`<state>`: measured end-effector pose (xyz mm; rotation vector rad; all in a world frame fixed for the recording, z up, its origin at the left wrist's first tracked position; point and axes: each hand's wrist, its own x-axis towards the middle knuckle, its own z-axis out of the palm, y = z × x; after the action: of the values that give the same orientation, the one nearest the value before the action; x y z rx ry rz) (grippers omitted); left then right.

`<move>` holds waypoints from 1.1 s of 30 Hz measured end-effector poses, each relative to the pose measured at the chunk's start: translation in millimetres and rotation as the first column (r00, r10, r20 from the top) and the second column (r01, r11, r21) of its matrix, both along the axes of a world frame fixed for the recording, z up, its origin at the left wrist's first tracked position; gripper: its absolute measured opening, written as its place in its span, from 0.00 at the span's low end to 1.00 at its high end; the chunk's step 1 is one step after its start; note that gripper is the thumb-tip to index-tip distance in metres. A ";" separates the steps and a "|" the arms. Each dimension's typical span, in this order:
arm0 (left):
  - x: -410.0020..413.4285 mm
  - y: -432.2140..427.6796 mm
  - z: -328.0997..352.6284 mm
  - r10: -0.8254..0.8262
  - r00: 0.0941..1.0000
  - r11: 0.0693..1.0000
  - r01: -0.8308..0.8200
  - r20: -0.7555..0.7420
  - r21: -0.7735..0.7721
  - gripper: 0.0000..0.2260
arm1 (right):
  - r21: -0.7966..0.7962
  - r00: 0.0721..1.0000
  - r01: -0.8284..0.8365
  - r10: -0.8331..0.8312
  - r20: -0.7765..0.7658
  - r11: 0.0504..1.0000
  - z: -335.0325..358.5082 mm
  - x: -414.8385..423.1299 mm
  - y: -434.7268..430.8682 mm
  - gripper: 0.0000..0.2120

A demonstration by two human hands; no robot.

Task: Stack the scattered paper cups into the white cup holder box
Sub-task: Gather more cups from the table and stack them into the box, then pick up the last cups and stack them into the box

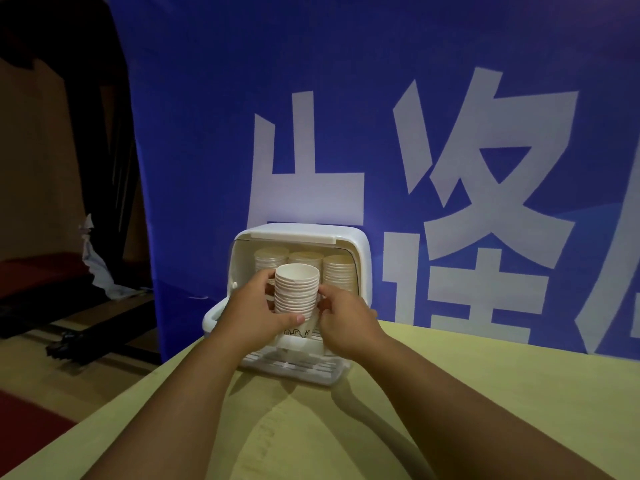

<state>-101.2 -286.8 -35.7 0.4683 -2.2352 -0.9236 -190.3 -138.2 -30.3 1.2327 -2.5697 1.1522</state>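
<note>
At the far left, a dark floor (pixel 52 306) is lying in shadow beside the table, with a pale crumpled sheet (pixel 93 261) hanging against a dark drape. The left hand (pixel 252 313) is reaching in from there, its fingers curling round the left side of a tall stack of paper cups (pixel 297 289) and its thumb pressing across the lower front. The stack is standing upright, mouths up, just in front of the open white cup holder box (pixel 360 258), hiding much of the middle stack behind it. The right hand (pixel 346 320) is gripping the stack's right side with bent fingers. Inside the box, three more cup stacks are sitting in a row: left (pixel 270 259), middle (pixel 304 258) and right (pixel 337 271). The box's slatted front tray (pixel 294 367) is lying on the yellow-green table (pixel 485 393), partly covered by both forearms. Behind everything, a blue banner (pixel 346 98) with large white characters is filling the background to the right edge.
</note>
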 end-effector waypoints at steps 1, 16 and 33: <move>1.1 -4.0 0.1 0.015 1.000 1.000 -0.015 -0.007 0.002 0.39 | 0.038 1.000 0.026 -0.025 -0.013 0.999 2.8 1.3 -5.4 0.23; -10.4 -26.1 -8.2 0.264 0.965 0.964 -0.264 -0.011 -0.027 0.29 | 0.188 0.997 -0.071 0.073 -0.006 0.980 22.5 7.9 -44.3 0.17; 15.6 72.9 6.0 0.278 0.958 0.928 -0.247 0.076 -0.279 0.10 | -0.184 0.982 0.186 -0.186 0.016 0.965 1.2 10.5 35.9 0.05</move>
<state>-85.6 -213.9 -29.6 0.6884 -2.2842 -0.4575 -179.8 -102.2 -29.1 0.9310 -2.4478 1.3120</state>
